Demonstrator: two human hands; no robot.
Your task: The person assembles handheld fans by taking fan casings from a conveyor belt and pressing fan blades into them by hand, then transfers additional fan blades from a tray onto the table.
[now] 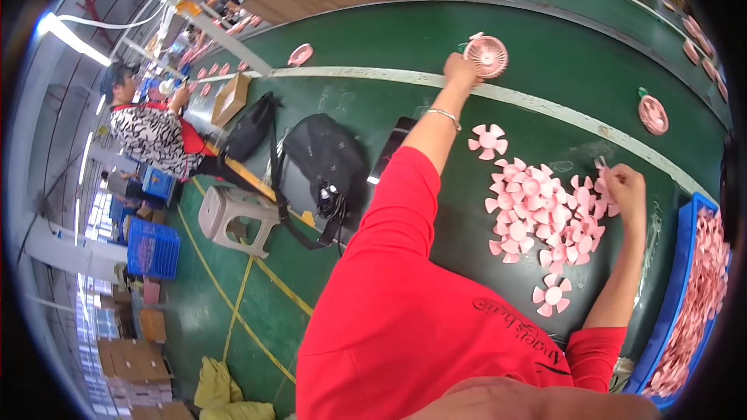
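My left hand [461, 71] is stretched out to the green conveyor and closed on the edge of a round pink fan housing [488, 57] with ribbed slots. My right hand [626, 187] is pinched at the right edge of a heap of pink fan blades [537, 198]. A small, pale metallic-looking piece [600, 162] sticks out by its fingertips, and a pink blade partly shows under them; what the fingers hold is not clear. Two single fan blades lie apart, one above the heap [488, 141] and one below it [552, 295].
A blue crate [669, 319] full of pink parts stands at the right. Another pink fan piece [653, 114] rests on the conveyor. A black bag [325, 157] and a dark phone [391, 149] lie left of my arm. Beyond are a stool [233, 218] and a person [152, 136].
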